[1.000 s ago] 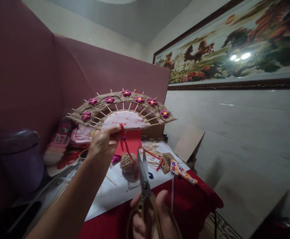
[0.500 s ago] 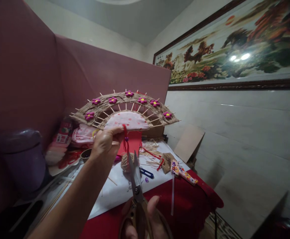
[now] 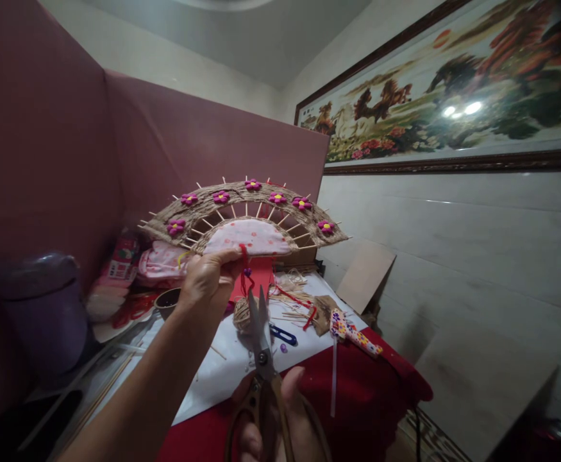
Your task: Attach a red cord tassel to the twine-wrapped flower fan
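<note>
My left hand [image 3: 206, 277] is closed on the bottom edge of a half-round woven fan [image 3: 244, 215] and holds it upright in the air. The fan has a jute band with pink flowers, wooden skewer spokes and a pink dotted middle. A red string [image 3: 244, 269] with a bead hangs from its base. My right hand [image 3: 280, 427] grips scissors [image 3: 259, 343] by the brown handles. Their blades are slightly apart, with the tips just under the hanging string.
A table with a red cloth [image 3: 357, 385] and white paper [image 3: 232, 362] holds a jute ball [image 3: 242, 313], loose skewers, a blue clip [image 3: 283, 334] and a flowered glue gun [image 3: 352, 333]. A purple pot [image 3: 40, 308] sits left. Cardboard [image 3: 364, 276] leans on the right wall.
The scissors have moved left and up toward the red string, and the blades have parted a little. The fan has shifted slightly lower and right in view.
</note>
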Tool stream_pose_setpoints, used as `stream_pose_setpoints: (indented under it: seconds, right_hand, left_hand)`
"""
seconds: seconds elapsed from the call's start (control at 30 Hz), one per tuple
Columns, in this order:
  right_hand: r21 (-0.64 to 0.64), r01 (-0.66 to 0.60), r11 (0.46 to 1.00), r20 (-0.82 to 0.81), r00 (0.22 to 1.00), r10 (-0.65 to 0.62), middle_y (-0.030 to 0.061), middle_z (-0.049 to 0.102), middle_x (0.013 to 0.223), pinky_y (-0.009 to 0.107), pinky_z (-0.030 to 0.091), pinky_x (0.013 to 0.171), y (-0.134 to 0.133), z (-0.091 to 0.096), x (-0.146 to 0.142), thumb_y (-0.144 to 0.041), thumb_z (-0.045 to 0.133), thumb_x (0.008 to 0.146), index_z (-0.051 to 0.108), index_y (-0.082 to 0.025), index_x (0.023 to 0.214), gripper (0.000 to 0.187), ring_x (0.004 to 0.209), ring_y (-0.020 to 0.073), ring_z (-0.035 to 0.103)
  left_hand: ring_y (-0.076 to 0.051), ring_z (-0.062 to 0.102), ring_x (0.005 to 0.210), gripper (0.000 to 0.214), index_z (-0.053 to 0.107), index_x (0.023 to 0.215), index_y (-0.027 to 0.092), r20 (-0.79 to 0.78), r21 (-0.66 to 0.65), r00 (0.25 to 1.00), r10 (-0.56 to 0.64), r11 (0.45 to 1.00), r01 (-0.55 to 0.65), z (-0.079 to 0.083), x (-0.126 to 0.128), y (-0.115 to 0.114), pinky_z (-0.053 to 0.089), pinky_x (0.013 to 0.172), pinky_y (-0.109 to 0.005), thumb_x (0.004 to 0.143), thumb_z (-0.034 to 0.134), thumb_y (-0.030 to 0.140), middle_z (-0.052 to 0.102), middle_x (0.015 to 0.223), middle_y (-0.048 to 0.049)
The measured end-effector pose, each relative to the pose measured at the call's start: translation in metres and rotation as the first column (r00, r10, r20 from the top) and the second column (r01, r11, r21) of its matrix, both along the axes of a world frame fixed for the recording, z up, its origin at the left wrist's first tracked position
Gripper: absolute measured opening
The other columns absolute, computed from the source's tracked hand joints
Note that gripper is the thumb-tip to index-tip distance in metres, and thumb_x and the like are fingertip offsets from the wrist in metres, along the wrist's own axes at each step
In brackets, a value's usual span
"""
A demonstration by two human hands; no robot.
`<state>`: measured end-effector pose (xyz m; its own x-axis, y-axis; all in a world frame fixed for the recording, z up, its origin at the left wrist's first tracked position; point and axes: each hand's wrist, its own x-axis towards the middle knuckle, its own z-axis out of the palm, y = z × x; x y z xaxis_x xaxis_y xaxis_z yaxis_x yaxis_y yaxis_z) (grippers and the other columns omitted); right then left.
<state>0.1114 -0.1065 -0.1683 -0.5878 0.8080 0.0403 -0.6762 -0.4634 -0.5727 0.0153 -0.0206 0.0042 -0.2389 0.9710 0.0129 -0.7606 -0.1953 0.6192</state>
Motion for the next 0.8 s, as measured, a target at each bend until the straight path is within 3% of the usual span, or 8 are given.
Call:
stream_pose_setpoints:
  seconds: [0.23, 0.33, 0.47, 0.63, 0.7, 0.8]
  right_hand:
    - [-0.039, 0.11, 0.993, -0.008, 0.994, -0.111, -0.006, 0.052, 0.047, 0.016, 0.037, 0.029, 0.011, 0.021, -0.002, -0.084, 0.042, 0.065, 0.057, -0.018, 0.089, 0.071, 0.031, 0.0062, 0.04]
    - [-0.082, 0.225, 0.971, 0.014, 0.974, -0.224, -0.0067, 0.049, 0.045, 0.018, 0.037, 0.029, 0.015, 0.023, -0.002, -0.081, 0.041, 0.069, 0.057, -0.019, 0.087, 0.067, 0.029, 0.0063, 0.036]
    - [-0.166, 0.398, 0.902, 0.074, 0.917, -0.392, -0.0072, 0.047, 0.046, 0.016, 0.032, 0.028, 0.017, 0.022, 0.002, -0.076, 0.045, 0.073, 0.057, -0.018, 0.084, 0.06, 0.03, 0.0055, 0.036]
    - [-0.237, 0.596, 0.768, 0.146, 0.803, -0.578, -0.0076, 0.048, 0.049, 0.016, 0.034, 0.033, 0.014, 0.008, 0.009, -0.076, 0.052, 0.068, 0.054, -0.019, 0.086, 0.06, 0.035, 0.0074, 0.045]
    - [-0.195, 0.557, 0.807, 0.115, 0.83, -0.545, -0.0081, 0.048, 0.048, 0.016, 0.033, 0.032, 0.008, 0.002, 0.01, -0.078, 0.051, 0.067, 0.054, -0.02, 0.088, 0.062, 0.033, 0.0073, 0.043]
    - [-0.023, 0.278, 0.96, 0.098, 0.956, -0.275, -0.0079, 0.049, 0.046, 0.015, 0.029, 0.029, 0.0, -0.005, 0.007, -0.086, 0.048, 0.058, 0.055, -0.02, 0.091, 0.074, 0.029, 0.0067, 0.039]
  left_hand:
    - [-0.009, 0.057, 0.048, 0.024, 0.054, 0.055, 0.01, 0.0, -0.001, 1.0, -0.002, 1.0, 0.002, -0.003, 0.0, 0.002, 0.05, 0.048, -0.017, 0.058, 0.05, -0.014, 0.059, 0.053, -0.0015]
    - [-0.009, 0.057, 0.046, 0.024, 0.054, 0.055, 0.01, -0.005, -0.012, 1.0, 0.002, 1.0, -0.003, -0.002, 0.0, 0.0, 0.049, 0.046, -0.017, 0.058, 0.05, -0.014, 0.059, 0.052, -0.0011]
    - [-0.01, 0.059, 0.047, 0.026, 0.055, 0.058, 0.01, -0.003, 0.004, 1.0, 0.008, 1.0, -0.008, 0.001, -0.001, -0.002, 0.051, 0.048, -0.019, 0.058, 0.049, -0.015, 0.06, 0.054, -0.0012]
    - [-0.01, 0.059, 0.047, 0.032, 0.062, 0.068, 0.013, 0.012, 0.006, 1.0, 0.026, 1.0, -0.026, 0.003, -0.003, 0.0, 0.051, 0.049, -0.019, 0.059, 0.049, -0.014, 0.061, 0.052, 0.0008]
    - [-0.011, 0.059, 0.047, 0.032, 0.063, 0.069, 0.014, 0.001, 0.005, 1.0, 0.023, 1.0, -0.023, 0.003, -0.004, 0.0, 0.051, 0.049, -0.019, 0.061, 0.05, -0.014, 0.062, 0.052, 0.0004]
    - [-0.011, 0.059, 0.047, 0.03, 0.063, 0.067, 0.014, -0.012, -0.013, 1.0, 0.018, 1.0, -0.018, 0.004, -0.004, -0.002, 0.049, 0.048, -0.02, 0.062, 0.052, -0.013, 0.063, 0.052, 0.0002]
